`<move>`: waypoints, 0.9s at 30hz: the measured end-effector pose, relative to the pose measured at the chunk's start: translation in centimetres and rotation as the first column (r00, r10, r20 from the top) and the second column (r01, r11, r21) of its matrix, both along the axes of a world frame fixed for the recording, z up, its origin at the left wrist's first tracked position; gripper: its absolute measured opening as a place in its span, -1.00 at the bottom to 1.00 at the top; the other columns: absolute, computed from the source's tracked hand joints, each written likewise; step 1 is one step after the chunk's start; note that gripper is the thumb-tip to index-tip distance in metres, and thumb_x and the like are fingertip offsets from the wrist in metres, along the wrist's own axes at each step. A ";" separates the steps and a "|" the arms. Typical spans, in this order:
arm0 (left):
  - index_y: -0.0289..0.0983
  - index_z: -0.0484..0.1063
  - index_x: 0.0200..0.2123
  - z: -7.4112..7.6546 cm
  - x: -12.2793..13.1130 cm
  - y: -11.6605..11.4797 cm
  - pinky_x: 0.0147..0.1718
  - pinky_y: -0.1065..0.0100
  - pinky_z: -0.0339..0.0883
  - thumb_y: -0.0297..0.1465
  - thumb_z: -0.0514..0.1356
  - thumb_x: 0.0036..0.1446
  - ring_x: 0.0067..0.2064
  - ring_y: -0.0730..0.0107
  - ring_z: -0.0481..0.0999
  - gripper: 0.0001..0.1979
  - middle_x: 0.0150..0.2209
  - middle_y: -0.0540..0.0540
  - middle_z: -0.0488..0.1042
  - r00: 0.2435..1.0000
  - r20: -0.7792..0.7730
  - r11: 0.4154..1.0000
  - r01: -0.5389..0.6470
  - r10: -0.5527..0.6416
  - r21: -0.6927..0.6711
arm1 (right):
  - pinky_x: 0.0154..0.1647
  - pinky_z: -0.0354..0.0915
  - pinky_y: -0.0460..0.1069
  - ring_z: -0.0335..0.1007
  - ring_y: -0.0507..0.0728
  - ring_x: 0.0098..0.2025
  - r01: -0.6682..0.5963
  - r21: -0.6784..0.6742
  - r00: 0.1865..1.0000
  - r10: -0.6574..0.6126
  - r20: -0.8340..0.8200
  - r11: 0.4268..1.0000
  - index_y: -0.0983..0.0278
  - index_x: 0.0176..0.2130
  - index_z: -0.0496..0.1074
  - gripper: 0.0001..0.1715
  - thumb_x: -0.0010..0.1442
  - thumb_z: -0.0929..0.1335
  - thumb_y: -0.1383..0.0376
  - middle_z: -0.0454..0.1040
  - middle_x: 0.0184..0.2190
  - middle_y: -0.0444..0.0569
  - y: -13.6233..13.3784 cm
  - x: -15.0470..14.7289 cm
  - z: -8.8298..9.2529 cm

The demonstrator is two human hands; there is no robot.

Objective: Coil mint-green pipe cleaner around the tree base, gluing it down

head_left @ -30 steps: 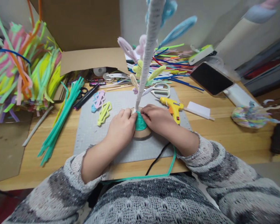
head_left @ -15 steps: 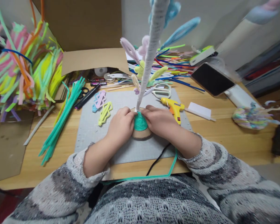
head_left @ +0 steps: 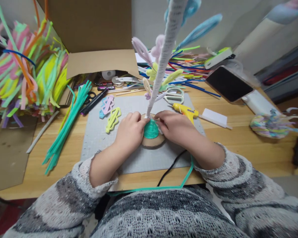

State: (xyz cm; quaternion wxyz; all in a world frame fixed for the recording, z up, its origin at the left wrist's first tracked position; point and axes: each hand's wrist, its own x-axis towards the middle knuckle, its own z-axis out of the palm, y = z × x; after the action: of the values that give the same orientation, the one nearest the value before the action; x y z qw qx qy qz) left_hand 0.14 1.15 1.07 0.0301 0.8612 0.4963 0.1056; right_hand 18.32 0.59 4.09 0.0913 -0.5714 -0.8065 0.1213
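A round cardboard base point(head_left: 152, 142) lies on the grey cutting mat point(head_left: 131, 162), with a green fuzzy pipe-cleaner mound point(head_left: 151, 129) on it. From its back edge rises a tall white wrapped stem point(head_left: 161, 66) that carries pastel pipe-cleaner loops and flowers. My left hand point(head_left: 131, 129) is closed on the left side of the base, thumb beside the mound. On the right, my right hand point(head_left: 175, 125) has its fingers curled in near the mound's upper right; what they pinch is hidden. A green pipe-cleaner strand point(head_left: 186, 177) runs from beneath my right forearm along the table's front edge.
A yellow glue gun point(head_left: 186, 110) lies behind my right hand, with scissors point(head_left: 173, 96) beyond. Green pipe cleaners point(head_left: 67, 129) and zigzag shapes point(head_left: 113, 120) sit to the left. A phone point(head_left: 228, 83) rests at right. A black cable point(head_left: 171, 168) crosses the mat.
My right hand has shifted slightly right, off the mound's edge, and its fingers have lifted and curled. More of the base shows. My left hand stays at the base; the whole view has shifted slightly.
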 end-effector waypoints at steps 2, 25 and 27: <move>-0.16 0.46 0.04 0.1 0.1 0.0 -0.21 0.23 0.21 -0.39 -0.05 0.31 -0.17 0.18 0.29 -0.63 -0.18 -0.17 0.38 1.000 -0.009 1.000 -0.005 0.005 -0.006 | -0.24 0.23 0.00 0.46 0.17 -0.17 0.046 -0.042 0.997 -0.049 -0.059 0.998 0.28 -0.07 0.45 -0.71 0.21 0.27 0.35 0.55 -0.12 0.02 0.0 0.4 0.0; -0.18 0.47 0.03 0.1 0.2 -0.2 -0.22 0.23 0.23 -0.37 -0.04 0.33 -0.18 0.17 0.31 -0.65 -0.21 -0.17 0.39 1.000 -0.026 1.000 0.001 -0.001 0.016 | -0.14 0.41 0.02 0.54 0.13 -0.20 -0.019 -0.200 0.920 -0.061 -0.388 0.980 0.27 -0.10 0.54 -0.65 0.17 0.28 0.43 0.61 -0.22 0.01 -1.0 1.8 -1.7; -0.18 0.47 0.03 0.0 0.2 -0.2 -0.23 0.22 0.23 -0.38 -0.04 0.32 -0.18 0.17 0.30 -0.65 -0.20 -0.17 0.39 1.000 -0.023 1.000 0.005 -0.004 0.014 | -0.37 0.42 -0.05 0.52 0.07 -0.44 0.011 -0.302 0.896 -0.144 -0.419 0.953 0.27 -0.09 0.53 -0.68 0.18 0.29 0.41 0.60 -0.41 -0.07 -1.1 1.8 -1.8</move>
State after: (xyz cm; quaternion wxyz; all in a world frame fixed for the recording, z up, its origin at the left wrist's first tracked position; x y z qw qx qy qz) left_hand 0.30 0.99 1.11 0.0186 0.8637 0.4939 0.0989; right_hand 20.15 -0.48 2.25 0.1892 -0.5686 -0.7149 0.3602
